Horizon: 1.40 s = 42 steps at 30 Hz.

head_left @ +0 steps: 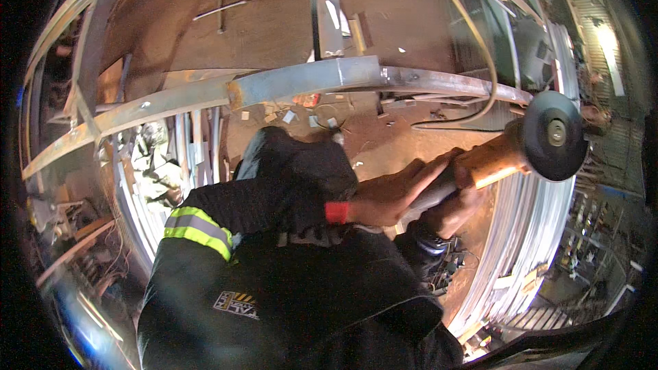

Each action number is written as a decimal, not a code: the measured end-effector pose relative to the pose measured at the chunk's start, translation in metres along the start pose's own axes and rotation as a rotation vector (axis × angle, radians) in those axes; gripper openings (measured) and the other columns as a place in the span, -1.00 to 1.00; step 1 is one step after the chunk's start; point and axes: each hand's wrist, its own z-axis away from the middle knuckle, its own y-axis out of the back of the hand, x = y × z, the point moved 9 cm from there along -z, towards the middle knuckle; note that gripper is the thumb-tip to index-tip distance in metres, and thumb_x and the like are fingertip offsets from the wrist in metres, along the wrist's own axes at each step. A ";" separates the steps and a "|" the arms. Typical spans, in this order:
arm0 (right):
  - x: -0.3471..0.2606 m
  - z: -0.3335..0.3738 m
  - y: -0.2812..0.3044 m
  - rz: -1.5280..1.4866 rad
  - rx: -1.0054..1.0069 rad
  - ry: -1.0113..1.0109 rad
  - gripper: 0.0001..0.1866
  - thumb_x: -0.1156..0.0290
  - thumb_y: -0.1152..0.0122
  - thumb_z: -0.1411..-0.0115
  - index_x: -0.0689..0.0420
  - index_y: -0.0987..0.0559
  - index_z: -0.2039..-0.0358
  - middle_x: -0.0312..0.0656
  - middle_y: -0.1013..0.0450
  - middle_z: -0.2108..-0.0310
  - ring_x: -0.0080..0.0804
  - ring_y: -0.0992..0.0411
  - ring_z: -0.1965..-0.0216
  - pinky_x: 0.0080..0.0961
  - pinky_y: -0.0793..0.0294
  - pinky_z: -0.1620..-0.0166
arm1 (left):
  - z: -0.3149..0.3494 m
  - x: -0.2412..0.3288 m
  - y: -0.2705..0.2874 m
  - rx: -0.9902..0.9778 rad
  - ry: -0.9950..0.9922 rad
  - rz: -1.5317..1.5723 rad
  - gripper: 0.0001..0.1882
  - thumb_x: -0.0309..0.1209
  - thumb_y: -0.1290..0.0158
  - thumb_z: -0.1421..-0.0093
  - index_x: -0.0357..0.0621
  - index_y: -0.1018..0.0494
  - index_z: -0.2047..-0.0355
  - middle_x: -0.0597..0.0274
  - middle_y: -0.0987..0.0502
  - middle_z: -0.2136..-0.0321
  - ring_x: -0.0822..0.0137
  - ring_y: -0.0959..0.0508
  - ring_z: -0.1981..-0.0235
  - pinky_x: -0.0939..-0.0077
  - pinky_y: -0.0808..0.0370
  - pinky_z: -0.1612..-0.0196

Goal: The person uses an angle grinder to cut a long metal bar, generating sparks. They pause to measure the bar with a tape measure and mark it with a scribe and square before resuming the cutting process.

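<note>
An angle grinder (pixel 490 159) with an orange body and a dark round disc (pixel 554 136) is held out to my right, the disc facing up toward me. My left hand (pixel 385 199), below a red cuff, lies along the grinder's rear part with its fingers against it. Under the orange body, my right hand (pixel 458 211) is wrapped around the tool. Ahead of both hands runs a long metal beam (pixel 301 84), partly grey-blue and partly rusty. The disc is near the beam's right end; whether they touch, I cannot tell.
Long metal bars (pixel 517 233) are stacked on the right, and more bars (pixel 195 144) lie on the left. A hose or cable (pixel 488 62) loops over the beam's right part. Small scraps (pixel 288 116) litter the brown floor. Crossed rods (pixel 221 10) lie farther off.
</note>
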 end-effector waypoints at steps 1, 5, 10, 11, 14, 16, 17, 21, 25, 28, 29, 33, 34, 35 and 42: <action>0.000 0.008 -0.001 -0.006 0.034 0.009 -0.43 0.13 -0.22 -0.03 0.35 -0.47 0.09 -0.10 -0.46 0.25 -0.32 -0.43 0.28 -0.38 -0.45 0.17 | 0.010 -0.002 0.000 -0.069 0.094 0.020 0.01 -0.57 -0.09 -0.08 -0.23 0.25 -0.45 -0.28 -0.28 -0.16 -0.27 -0.40 -0.08 0.08 -0.35 -0.18; 0.011 0.034 0.014 -0.167 0.028 -0.138 -0.36 0.33 -0.41 0.16 0.31 -0.40 0.06 -0.02 -0.49 0.32 -0.18 -0.51 0.41 -0.32 -0.58 0.26 | 0.050 0.043 0.070 0.038 -0.219 -0.643 -0.13 -0.11 -0.17 -0.14 -0.25 -0.10 -0.35 -0.24 -0.41 -0.02 -0.16 -0.47 -0.01 0.00 -0.42 -0.03; 0.007 0.042 0.061 -0.108 0.033 -0.122 -0.27 0.55 -0.50 0.24 0.28 -0.39 -0.01 -0.08 -0.49 0.28 -0.24 -0.55 0.32 -0.27 -0.64 0.18 | 0.109 0.000 0.218 0.470 0.246 -1.296 -0.04 0.25 0.05 -0.21 -0.21 -0.07 -0.39 -0.29 -0.34 -0.15 -0.26 -0.36 -0.17 -0.05 -0.36 -0.16; 0.004 0.040 0.070 -0.061 0.035 -0.089 -0.26 0.57 -0.48 0.24 0.27 -0.38 -0.03 -0.08 -0.49 0.27 -0.24 -0.55 0.30 -0.28 -0.64 0.19 | 0.113 -0.013 0.230 0.514 0.205 -1.318 -0.04 0.26 0.08 -0.22 -0.19 -0.04 -0.40 -0.30 -0.34 -0.13 -0.26 -0.38 -0.14 -0.04 -0.39 -0.12; -0.003 0.034 0.077 0.034 -0.016 -0.117 -0.23 0.64 -0.43 0.22 0.25 -0.34 -0.07 -0.07 -0.48 0.23 -0.28 -0.53 0.29 -0.32 -0.63 0.21 | 0.098 -0.043 0.223 0.313 0.264 -1.342 -0.11 0.16 0.00 -0.23 -0.30 -0.13 -0.32 -0.18 -0.42 0.02 -0.18 -0.47 0.04 0.03 -0.43 -0.03; -0.004 0.028 0.077 0.077 -0.085 -0.152 -0.24 0.66 -0.42 0.21 0.26 -0.34 -0.07 -0.06 -0.48 0.23 -0.28 -0.54 0.29 -0.33 -0.63 0.21 | 0.075 -0.049 0.212 0.278 0.268 -1.283 -0.20 0.08 -0.07 -0.22 -0.36 -0.23 -0.21 -0.13 -0.45 0.07 -0.13 -0.48 0.05 0.05 -0.42 -0.03; -0.004 0.026 0.076 0.105 -0.122 -0.172 -0.25 0.66 -0.42 0.21 0.26 -0.33 -0.07 -0.06 -0.49 0.23 -0.28 -0.54 0.29 -0.34 -0.63 0.21 | 0.066 -0.051 0.207 0.285 0.256 -1.264 -0.21 0.09 -0.06 -0.22 -0.36 -0.24 -0.19 -0.13 -0.45 0.07 -0.13 -0.48 0.05 0.04 -0.42 -0.04; 0.002 0.012 0.052 0.244 -0.283 -0.258 -0.28 0.69 -0.36 0.18 0.29 -0.32 -0.06 -0.04 -0.50 0.27 -0.34 -0.54 0.32 -0.38 -0.63 0.21 | 0.050 -0.056 0.203 0.292 0.287 -1.210 -0.18 0.18 -0.02 -0.21 -0.38 -0.28 -0.12 -0.14 -0.44 0.06 -0.13 -0.46 0.00 0.03 -0.39 -0.07; 0.004 0.005 0.017 0.317 -0.420 -0.296 -0.34 0.75 -0.32 0.10 0.23 -0.31 -0.05 -0.17 -0.49 0.26 -0.45 -0.51 0.32 -0.51 -0.56 0.25 | 0.053 -0.065 0.204 0.280 0.284 -1.232 -0.21 0.18 -0.07 -0.18 -0.36 -0.30 -0.05 -0.15 -0.43 0.10 -0.15 -0.44 0.03 0.05 -0.40 -0.03; 0.022 0.003 0.004 0.365 -0.517 -0.384 -0.29 0.72 -0.36 0.08 0.25 -0.30 -0.11 -0.18 -0.45 0.14 -0.45 -0.48 0.16 -0.51 -0.51 0.12 | 0.049 -0.064 0.206 0.222 0.401 -1.208 -0.24 0.16 -0.14 -0.14 -0.34 -0.32 0.01 -0.10 -0.42 0.17 -0.16 -0.46 0.14 0.04 -0.42 0.07; 0.024 0.001 -0.002 0.419 -0.542 -0.376 -0.27 0.70 -0.37 0.09 0.26 -0.29 -0.13 -0.16 -0.45 0.08 -0.42 -0.47 0.09 -0.48 -0.49 0.05 | 0.048 -0.061 0.205 0.235 0.360 -1.231 -0.26 0.21 -0.08 -0.16 -0.30 -0.33 0.04 -0.04 -0.41 0.21 -0.07 -0.47 0.19 0.10 -0.43 0.12; 0.037 0.007 -0.008 0.443 -0.573 -0.529 -0.20 0.64 -0.41 0.11 0.30 -0.25 -0.18 -0.10 -0.40 -0.05 -0.34 -0.41 -0.06 -0.43 -0.39 -0.11 | 0.045 -0.048 0.206 0.258 0.253 -1.323 -0.27 0.30 0.02 -0.19 -0.22 -0.37 0.11 0.08 -0.40 0.28 0.12 -0.49 0.31 0.21 -0.46 0.23; 0.039 0.006 -0.010 0.463 -0.604 -0.548 -0.18 0.63 -0.41 0.11 0.30 -0.25 -0.19 -0.08 -0.40 -0.07 -0.33 -0.40 -0.08 -0.41 -0.38 -0.13 | 0.043 -0.046 0.204 0.258 0.242 -1.346 -0.26 0.30 0.02 -0.18 -0.23 -0.38 0.11 0.09 -0.40 0.28 0.13 -0.48 0.31 0.21 -0.46 0.23; 0.042 0.006 -0.011 0.484 -0.635 -0.568 -0.17 0.62 -0.42 0.11 0.31 -0.24 -0.19 -0.07 -0.39 -0.09 -0.32 -0.39 -0.10 -0.40 -0.37 -0.15 | 0.044 -0.051 0.205 0.226 0.314 -1.318 -0.23 0.27 -0.03 -0.15 -0.29 -0.37 0.06 -0.03 -0.42 0.20 0.02 -0.49 0.25 0.14 -0.46 0.17; 0.048 0.008 -0.024 0.428 -0.542 -0.485 -0.38 0.56 -0.40 0.08 0.33 -0.42 -0.05 -0.08 -0.56 0.15 -0.39 -0.54 0.19 -0.46 -0.51 0.10 | 0.048 -0.066 0.204 0.162 0.418 -1.260 -0.12 0.22 -0.13 -0.09 -0.43 -0.35 -0.06 -0.27 -0.45 0.05 -0.23 -0.50 0.12 -0.01 -0.46 0.06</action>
